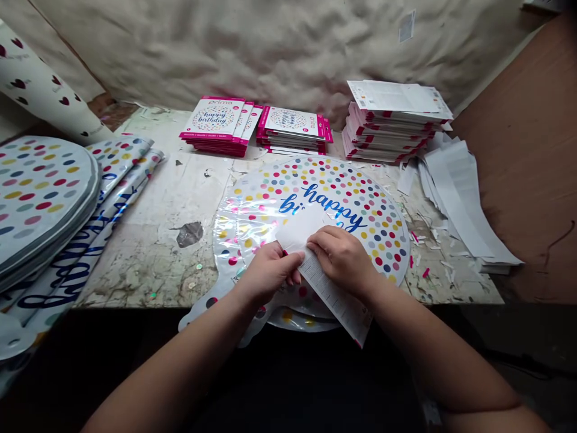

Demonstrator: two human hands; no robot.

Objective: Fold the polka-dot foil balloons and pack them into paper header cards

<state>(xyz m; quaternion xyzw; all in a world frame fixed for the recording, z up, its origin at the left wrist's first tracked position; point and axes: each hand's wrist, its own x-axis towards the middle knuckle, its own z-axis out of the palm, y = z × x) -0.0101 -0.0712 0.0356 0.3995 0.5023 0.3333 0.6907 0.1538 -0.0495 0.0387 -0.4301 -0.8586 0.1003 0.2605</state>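
Note:
A white printed paper packet is held slantwise between my hands, its blank white upper part pointing away from me. My left hand pinches its left edge with thumb and fingers. Closed on the upper right side of the packet is my right hand, fingertips pressed at the blank part. Beneath both hands lies a flat, round foil balloon with coloured dots and blue "happy birthday" lettering, partly covered by the packet and hands. Its tail points to the lower left.
Pink-edged packets and a second pile stand at the back. A taller packet stack is at back right, beside white paper strips. More dotted balloons are piled left. Paper scraps litter the table.

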